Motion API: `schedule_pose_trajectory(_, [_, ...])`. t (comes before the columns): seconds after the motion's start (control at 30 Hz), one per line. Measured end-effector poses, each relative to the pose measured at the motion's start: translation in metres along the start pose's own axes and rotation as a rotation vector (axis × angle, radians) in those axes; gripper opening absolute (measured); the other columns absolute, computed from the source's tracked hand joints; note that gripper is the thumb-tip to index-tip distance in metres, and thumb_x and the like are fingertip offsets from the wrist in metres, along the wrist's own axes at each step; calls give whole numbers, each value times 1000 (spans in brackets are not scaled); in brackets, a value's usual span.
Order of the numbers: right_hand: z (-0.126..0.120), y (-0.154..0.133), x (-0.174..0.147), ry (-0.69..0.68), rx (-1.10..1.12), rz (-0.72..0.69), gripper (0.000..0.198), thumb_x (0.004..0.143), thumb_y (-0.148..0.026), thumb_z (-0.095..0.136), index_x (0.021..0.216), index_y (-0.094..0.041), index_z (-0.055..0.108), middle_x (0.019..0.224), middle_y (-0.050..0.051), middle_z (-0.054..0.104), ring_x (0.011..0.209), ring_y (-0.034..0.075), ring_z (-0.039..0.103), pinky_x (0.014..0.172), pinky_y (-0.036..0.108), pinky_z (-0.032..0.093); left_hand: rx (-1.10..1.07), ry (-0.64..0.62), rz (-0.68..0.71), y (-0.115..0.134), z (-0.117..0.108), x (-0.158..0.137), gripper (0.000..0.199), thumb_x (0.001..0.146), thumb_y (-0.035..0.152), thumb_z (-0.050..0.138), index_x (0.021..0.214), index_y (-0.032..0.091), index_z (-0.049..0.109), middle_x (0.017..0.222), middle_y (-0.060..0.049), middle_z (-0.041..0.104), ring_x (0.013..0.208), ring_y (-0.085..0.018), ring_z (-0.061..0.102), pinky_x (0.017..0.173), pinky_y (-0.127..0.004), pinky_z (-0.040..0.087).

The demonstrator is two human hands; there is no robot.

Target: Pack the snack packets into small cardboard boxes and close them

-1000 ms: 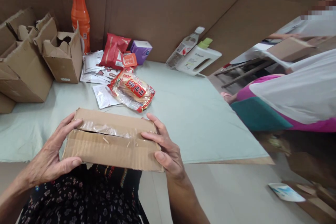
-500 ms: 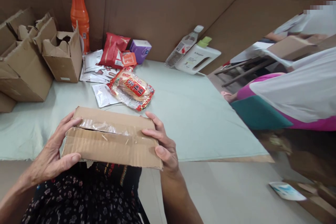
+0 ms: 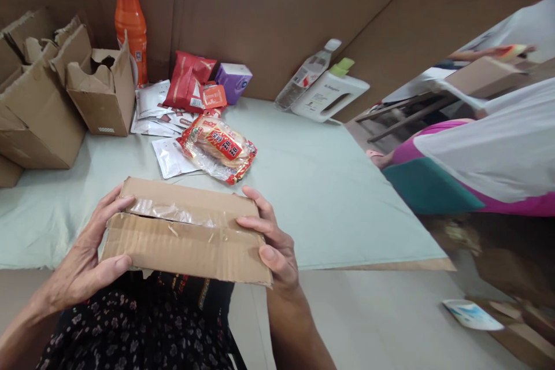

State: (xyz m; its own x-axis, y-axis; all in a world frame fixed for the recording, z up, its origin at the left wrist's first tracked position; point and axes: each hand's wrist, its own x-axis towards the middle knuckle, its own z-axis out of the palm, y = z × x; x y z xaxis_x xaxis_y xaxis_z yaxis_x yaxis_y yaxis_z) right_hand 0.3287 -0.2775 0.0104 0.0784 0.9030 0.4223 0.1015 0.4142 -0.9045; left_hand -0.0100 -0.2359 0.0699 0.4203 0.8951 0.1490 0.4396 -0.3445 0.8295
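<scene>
A brown cardboard box (image 3: pixel 186 245) is held between my two hands at the table's front edge, partly over my lap. Its two flaps nearly meet along a dark gap, and crumpled clear tape runs beside that gap. My left hand (image 3: pixel 97 243) grips the box's left end, thumb on the near flap and fingers on the far one. At the right end, my right hand (image 3: pixel 275 243) is closed round the corner, fingertips on top. Beyond the box lie a clear and red snack bag (image 3: pixel 221 147) and white sachets (image 3: pixel 171 157).
On the pale green tablecloth (image 3: pixel 321 185) stand opened cardboard boxes (image 3: pixel 102 98) and an orange drink bottle (image 3: pixel 131 29) at left. Behind are a red packet (image 3: pixel 186 81), a purple box (image 3: pixel 234 82), a water bottle (image 3: pixel 306 75) and a white jug (image 3: pixel 329 92). Other people sit at right.
My hands keep the same hold on the box, which has shifted very slightly toward me. At right, another person's hand now shows above a box with something yellowish.
</scene>
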Motion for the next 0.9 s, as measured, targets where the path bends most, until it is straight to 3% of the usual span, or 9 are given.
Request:
schedule_pose_trajectory(0.3, [0, 3, -1, 3, -56, -17, 40, 95, -56, 57, 116, -33, 81, 164, 3, 52, 150, 39, 50, 120, 65, 43, -5, 22, 3, -3, 2, -2, 68, 97, 62, 62, 160, 41, 47, 178, -3, 33, 166, -44, 20, 132, -67, 29])
schedule_pose_trajectory(0.6, [4, -1, 1, -18, 10, -71, 36, 99, -46, 56, 126, -40, 79, 168, -3, 49, 149, 36, 52, 120, 61, 45, -31, 63, 50, -10, 7, 0, 64, 96, 59, 63, 157, 46, 48, 175, -2, 39, 165, -44, 25, 127, -68, 38])
schedule_pose_trajectory(0.9, [3, -2, 1, -6, -17, -49, 35, 99, -49, 57, 123, -37, 80, 166, -1, 51, 149, 37, 52, 120, 60, 45, -51, 80, 57, -13, 11, -1, 67, 96, 58, 65, 158, 44, 46, 175, -4, 38, 164, -44, 28, 126, -67, 40])
